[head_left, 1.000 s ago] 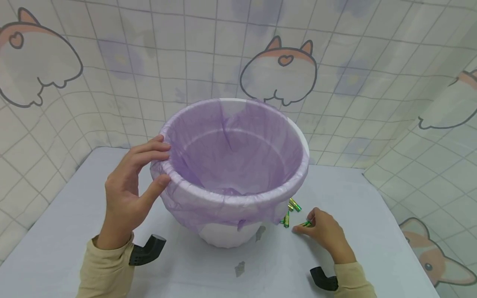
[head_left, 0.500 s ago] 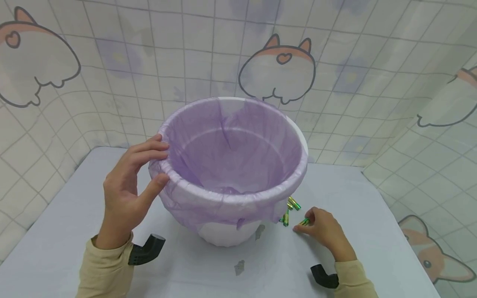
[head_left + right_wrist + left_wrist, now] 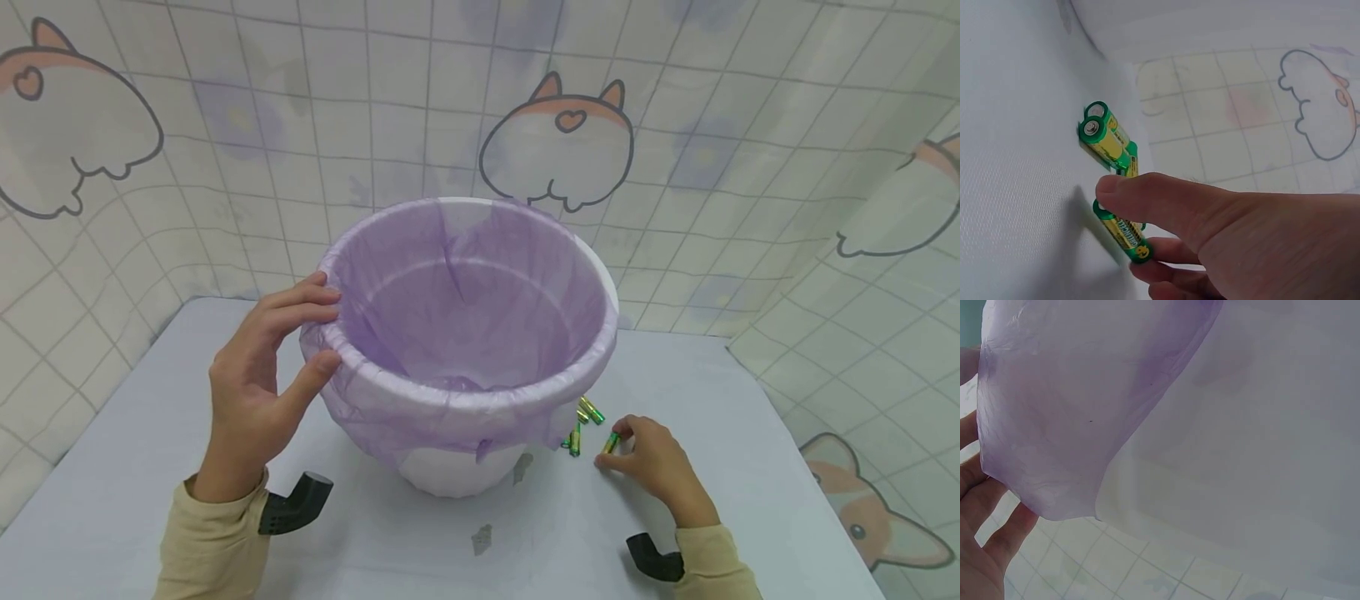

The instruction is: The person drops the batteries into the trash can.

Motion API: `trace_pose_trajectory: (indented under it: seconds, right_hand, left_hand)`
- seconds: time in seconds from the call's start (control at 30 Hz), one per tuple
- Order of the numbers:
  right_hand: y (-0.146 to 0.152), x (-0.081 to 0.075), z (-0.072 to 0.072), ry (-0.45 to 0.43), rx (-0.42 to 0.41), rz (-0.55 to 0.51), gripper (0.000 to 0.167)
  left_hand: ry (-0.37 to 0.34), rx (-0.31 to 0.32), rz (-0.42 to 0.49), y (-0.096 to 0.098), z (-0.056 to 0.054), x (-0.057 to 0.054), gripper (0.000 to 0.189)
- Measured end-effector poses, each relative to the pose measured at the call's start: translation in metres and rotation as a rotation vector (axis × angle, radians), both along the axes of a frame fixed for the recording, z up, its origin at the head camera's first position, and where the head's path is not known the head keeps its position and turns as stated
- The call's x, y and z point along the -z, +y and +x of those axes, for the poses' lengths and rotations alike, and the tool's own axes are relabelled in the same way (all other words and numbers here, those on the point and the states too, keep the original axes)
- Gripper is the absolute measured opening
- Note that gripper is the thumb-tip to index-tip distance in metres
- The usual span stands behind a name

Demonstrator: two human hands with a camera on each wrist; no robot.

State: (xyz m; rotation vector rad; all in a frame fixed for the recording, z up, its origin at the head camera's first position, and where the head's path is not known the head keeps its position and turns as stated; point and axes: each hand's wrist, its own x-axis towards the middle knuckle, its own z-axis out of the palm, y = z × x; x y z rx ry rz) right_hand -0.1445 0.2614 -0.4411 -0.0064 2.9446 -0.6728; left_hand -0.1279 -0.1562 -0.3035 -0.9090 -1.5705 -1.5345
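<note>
A round white bin point(image 3: 450, 475) stands on the table, lined with a purple translucent bag point(image 3: 480, 317) folded over its rim. My left hand point(image 3: 258, 375) rests on the bin's left rim, its fairly straight fingers and thumb touching the bag there. In the left wrist view, the fingers point(image 3: 1007, 537) lie along the bag's edge. My right hand point(image 3: 656, 462) is to the right of the bin, low over the table. It pinches a green and yellow battery point(image 3: 1124, 232) between thumb and fingertips; the thumb covers part of it. Several more batteries point(image 3: 576, 437) lie beside the bin, some partly hidden by it.
The white table point(image 3: 390, 550) carries grey patches point(image 3: 482, 540) in front of the bin. Behind and beside the table hangs a tile-patterned curtain point(image 3: 390, 108) with cartoon dogs. A black wrist mount point(image 3: 296, 504) sticks out from the left sleeve, another black mount point(image 3: 654, 558) from the right.
The battery in my right hand has turned to stand out more clearly between thumb and fingertips. That hand has shifted slightly; the left hand and bin look unchanged.
</note>
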Motion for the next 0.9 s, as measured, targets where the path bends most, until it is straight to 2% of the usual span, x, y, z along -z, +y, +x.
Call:
trace_pose_trajectory:
  seconds: [0.37,0.9]
  right_hand:
    - [-0.0011,0.0009,-0.0014,0.171,-0.025,-0.025,0.046]
    - [-0.0048,-0.0033,-0.0003,0.284,-0.055,-0.077,0.050]
  left_hand:
    - [-0.001,-0.014,-0.013,-0.0014,-0.0010,0.0015,0.033]
    - [-0.014,-0.003,-0.002,-0.0014,-0.0003,0.0016,0.033]
